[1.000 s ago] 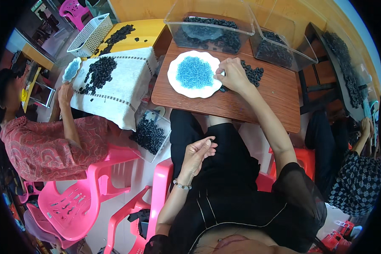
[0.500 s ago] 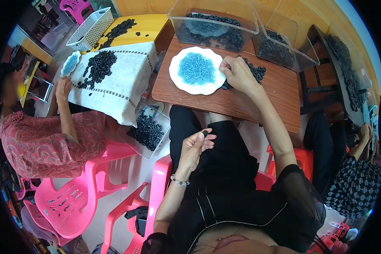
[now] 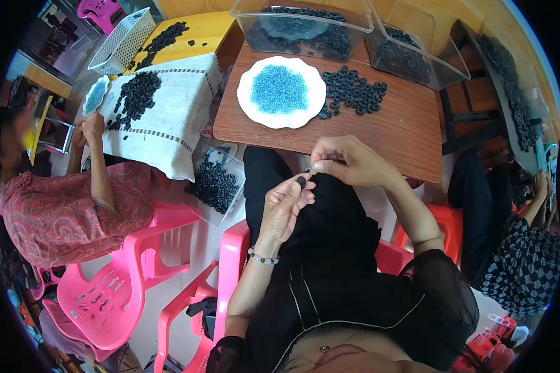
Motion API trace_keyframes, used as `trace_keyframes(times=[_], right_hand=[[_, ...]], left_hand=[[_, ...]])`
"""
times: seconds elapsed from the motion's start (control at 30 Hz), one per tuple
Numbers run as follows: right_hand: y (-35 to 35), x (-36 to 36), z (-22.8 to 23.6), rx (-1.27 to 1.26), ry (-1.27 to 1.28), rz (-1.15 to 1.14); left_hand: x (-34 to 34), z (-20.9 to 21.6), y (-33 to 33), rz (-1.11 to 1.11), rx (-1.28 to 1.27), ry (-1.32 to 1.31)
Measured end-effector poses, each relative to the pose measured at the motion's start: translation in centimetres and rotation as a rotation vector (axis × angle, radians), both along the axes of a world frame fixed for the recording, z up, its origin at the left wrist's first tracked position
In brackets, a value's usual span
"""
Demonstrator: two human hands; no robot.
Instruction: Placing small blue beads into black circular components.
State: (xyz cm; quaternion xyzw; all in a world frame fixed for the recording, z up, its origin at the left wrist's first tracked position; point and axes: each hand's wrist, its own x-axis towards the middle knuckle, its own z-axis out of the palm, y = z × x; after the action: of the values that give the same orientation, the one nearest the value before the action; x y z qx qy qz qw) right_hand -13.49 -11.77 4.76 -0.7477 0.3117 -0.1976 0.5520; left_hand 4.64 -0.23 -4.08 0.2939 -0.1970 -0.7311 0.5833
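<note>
Over my lap, my left hand (image 3: 282, 210) pinches a small round black piece (image 3: 302, 182) between thumb and fingertips. My right hand (image 3: 353, 164) is just above it, thumb and forefinger closed on a tiny shiny bead (image 3: 308, 168). The two sets of fingertips nearly meet. Ahead, on the brown wooden table (image 3: 410, 140), stands a white scalloped plate (image 3: 245, 102) holding many small clear-blue beads (image 3: 279, 89). To the right of the plate lies a loose pile of small black ring-like pieces (image 3: 356, 92).
Clear plastic bins (image 3: 364, 28) of black pieces line the table's back. At left, a co-worker's hand (image 3: 93, 127) is beside a small plate (image 3: 97, 93) at a cloth-covered table (image 3: 168, 124). A tub (image 3: 218, 186) of black pieces and pink chairs (image 3: 106, 298) are lower left.
My right hand has come from beside the plate down to my left hand, uncovering the black pile. My left hand has risen slightly, still holding the black piece.
</note>
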Motion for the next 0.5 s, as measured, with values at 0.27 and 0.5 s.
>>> trace_keyframes(times=[0.27,0.5], right_hand=[[-0.3,0.0,-0.5,0.08,-0.141,-0.025],[0.4,-0.2,1.1,-0.065,-0.106,-0.079]], left_hand=[[-0.2,2.4,-1.9,0.065,-0.016,-0.069],[-0.6,3.1,-2.0,0.178,-0.245,-0.438]])
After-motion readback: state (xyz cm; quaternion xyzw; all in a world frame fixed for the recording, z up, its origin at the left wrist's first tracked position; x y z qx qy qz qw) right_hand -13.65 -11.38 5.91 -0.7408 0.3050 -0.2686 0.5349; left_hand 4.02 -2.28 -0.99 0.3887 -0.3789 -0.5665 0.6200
